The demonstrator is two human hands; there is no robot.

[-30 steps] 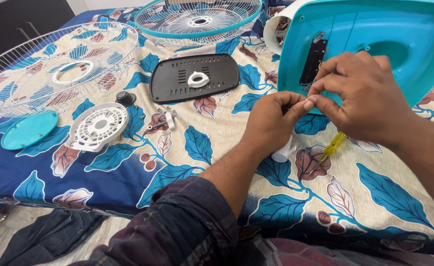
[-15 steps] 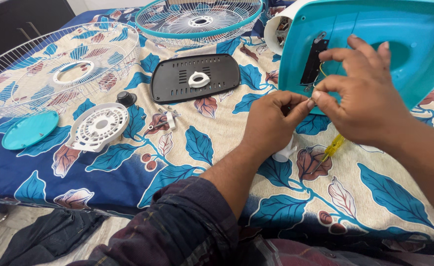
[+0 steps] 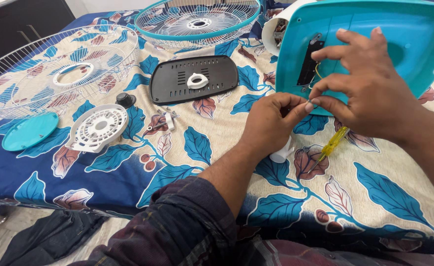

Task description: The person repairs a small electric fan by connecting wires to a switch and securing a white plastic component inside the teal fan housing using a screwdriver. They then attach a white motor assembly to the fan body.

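Teal fan base (image 3: 374,39) lies tipped on its side at the far right corner of the bed, underside facing the person. Right hand (image 3: 374,88) and left hand (image 3: 271,123) meet just below the base's black slot; both pinch a thin wire (image 3: 317,74) coming out of it, fingertips nearly touching. Vs. a sec ago the right hand has lifted a bit and spread its upper fingers, pinch point shifted slightly up & right: looks like the wire is being drawn out or twisted, work still on that lead. Yellow screwdriver (image 3: 331,147) lies on the floral sheet (image 3: 207,148) under the right hand, unheld. Black plate (image 3: 193,79) mid-bed, white grille (image 3: 49,69) at far left edge, teal cap (image 3: 29,131) nr left edge.
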